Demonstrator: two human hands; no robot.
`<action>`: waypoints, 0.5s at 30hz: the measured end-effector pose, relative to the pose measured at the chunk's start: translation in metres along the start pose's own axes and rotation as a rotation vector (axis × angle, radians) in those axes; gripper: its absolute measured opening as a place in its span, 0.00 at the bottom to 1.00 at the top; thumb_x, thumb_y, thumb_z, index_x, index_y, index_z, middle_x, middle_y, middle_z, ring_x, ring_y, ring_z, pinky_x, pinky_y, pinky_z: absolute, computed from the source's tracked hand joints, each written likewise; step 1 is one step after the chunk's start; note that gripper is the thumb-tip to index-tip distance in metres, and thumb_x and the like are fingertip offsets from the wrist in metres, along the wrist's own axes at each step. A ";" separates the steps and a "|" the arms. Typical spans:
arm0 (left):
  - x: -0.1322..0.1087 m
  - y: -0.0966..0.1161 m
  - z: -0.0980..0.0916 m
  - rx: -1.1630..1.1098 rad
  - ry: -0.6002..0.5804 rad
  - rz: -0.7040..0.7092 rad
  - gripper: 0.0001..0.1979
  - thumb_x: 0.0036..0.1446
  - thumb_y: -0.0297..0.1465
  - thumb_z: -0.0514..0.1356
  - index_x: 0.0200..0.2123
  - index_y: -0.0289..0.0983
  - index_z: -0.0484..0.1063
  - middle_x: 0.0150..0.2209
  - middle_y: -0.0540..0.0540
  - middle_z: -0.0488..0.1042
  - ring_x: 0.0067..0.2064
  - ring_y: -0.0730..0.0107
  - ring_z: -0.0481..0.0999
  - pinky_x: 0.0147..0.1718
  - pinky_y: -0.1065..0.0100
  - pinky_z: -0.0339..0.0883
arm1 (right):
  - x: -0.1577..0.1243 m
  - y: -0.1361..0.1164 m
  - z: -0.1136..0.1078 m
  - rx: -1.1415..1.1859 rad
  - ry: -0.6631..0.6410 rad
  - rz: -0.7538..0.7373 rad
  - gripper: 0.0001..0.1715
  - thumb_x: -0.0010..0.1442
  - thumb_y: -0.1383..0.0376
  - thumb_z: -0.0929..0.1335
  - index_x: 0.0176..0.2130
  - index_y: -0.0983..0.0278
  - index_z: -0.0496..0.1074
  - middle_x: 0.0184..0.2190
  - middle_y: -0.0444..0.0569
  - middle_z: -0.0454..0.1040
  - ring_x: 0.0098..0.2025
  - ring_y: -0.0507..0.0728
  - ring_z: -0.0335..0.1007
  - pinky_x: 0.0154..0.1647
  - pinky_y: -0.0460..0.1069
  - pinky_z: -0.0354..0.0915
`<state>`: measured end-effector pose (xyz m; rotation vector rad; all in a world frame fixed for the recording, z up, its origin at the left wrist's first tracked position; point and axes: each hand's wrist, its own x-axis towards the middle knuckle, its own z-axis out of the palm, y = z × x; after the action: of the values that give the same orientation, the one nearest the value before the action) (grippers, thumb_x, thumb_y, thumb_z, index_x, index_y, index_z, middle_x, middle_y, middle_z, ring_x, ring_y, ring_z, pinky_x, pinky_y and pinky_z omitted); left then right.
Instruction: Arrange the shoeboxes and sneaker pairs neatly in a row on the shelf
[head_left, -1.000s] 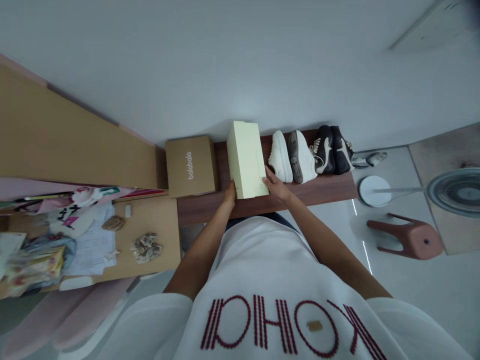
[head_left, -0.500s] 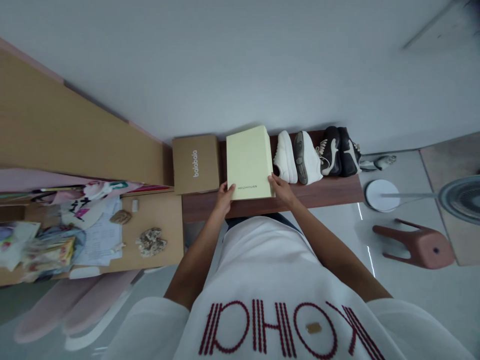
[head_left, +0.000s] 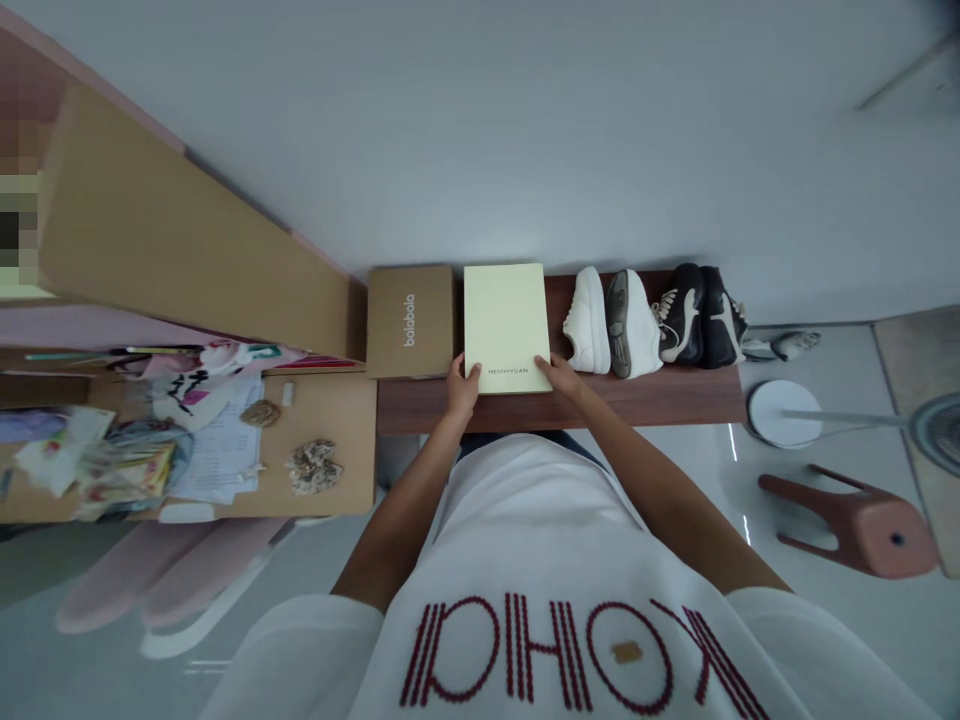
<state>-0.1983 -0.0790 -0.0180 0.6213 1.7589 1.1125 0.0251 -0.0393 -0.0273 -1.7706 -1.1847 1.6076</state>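
The person's left hand [head_left: 462, 390] and right hand [head_left: 562, 379] grip the pale yellow box [head_left: 506, 320] by its near corners, over the wooden bench [head_left: 652, 396] between a brown box [head_left: 409, 325] and white shoes [head_left: 589, 320].

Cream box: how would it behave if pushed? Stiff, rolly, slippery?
The cream box is probably stiff: its edges look straight between left hand and right hand. Rolling seems unlikely, given its flat, boxy shape. It may slide: both it and the bench look smooth.
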 end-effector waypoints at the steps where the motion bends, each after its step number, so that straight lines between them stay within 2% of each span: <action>1: 0.001 -0.001 0.001 0.012 0.007 0.010 0.24 0.61 0.31 0.65 0.60 0.38 0.70 0.62 0.37 0.76 0.62 0.58 0.75 0.64 0.56 0.65 | 0.004 0.001 0.001 -0.002 0.000 -0.007 0.31 0.63 0.46 0.70 0.53 0.66 0.76 0.56 0.59 0.80 0.58 0.67 0.75 0.66 0.64 0.65; 4: 0.004 -0.004 0.005 0.053 0.030 0.040 0.24 0.63 0.31 0.63 0.61 0.37 0.69 0.63 0.36 0.74 0.64 0.59 0.74 0.66 0.57 0.63 | 0.012 0.000 0.003 -0.016 -0.004 -0.018 0.31 0.64 0.48 0.69 0.55 0.68 0.76 0.56 0.60 0.79 0.58 0.67 0.75 0.65 0.64 0.65; 7: 0.006 -0.005 0.008 0.090 0.044 0.060 0.23 0.63 0.31 0.62 0.61 0.37 0.69 0.63 0.36 0.74 0.64 0.58 0.73 0.66 0.57 0.62 | 0.017 -0.002 0.005 -0.026 -0.008 -0.013 0.29 0.64 0.51 0.68 0.56 0.66 0.75 0.56 0.57 0.80 0.59 0.66 0.75 0.66 0.65 0.65; 9: 0.008 -0.004 0.010 0.101 0.045 0.072 0.23 0.64 0.31 0.61 0.61 0.37 0.69 0.63 0.35 0.74 0.64 0.57 0.73 0.66 0.57 0.62 | 0.019 -0.004 0.005 -0.038 -0.003 -0.009 0.29 0.64 0.49 0.69 0.57 0.64 0.75 0.56 0.55 0.80 0.61 0.66 0.74 0.67 0.65 0.63; 12: 0.012 0.000 0.012 0.109 0.048 0.077 0.24 0.63 0.31 0.61 0.62 0.36 0.69 0.63 0.33 0.73 0.64 0.55 0.73 0.67 0.56 0.61 | 0.022 -0.007 0.006 -0.079 -0.001 -0.010 0.33 0.63 0.46 0.69 0.58 0.65 0.74 0.59 0.59 0.78 0.63 0.68 0.72 0.69 0.67 0.60; 15: 0.009 0.007 0.012 0.148 0.074 0.081 0.27 0.62 0.31 0.64 0.64 0.36 0.68 0.66 0.32 0.70 0.69 0.52 0.67 0.71 0.55 0.55 | 0.021 -0.010 0.003 -0.069 -0.040 -0.065 0.38 0.61 0.42 0.69 0.59 0.64 0.72 0.62 0.60 0.75 0.67 0.70 0.67 0.72 0.69 0.56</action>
<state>-0.1923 -0.0636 -0.0173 0.7555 1.9068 1.0790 0.0181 -0.0175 -0.0315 -1.7306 -1.3179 1.5888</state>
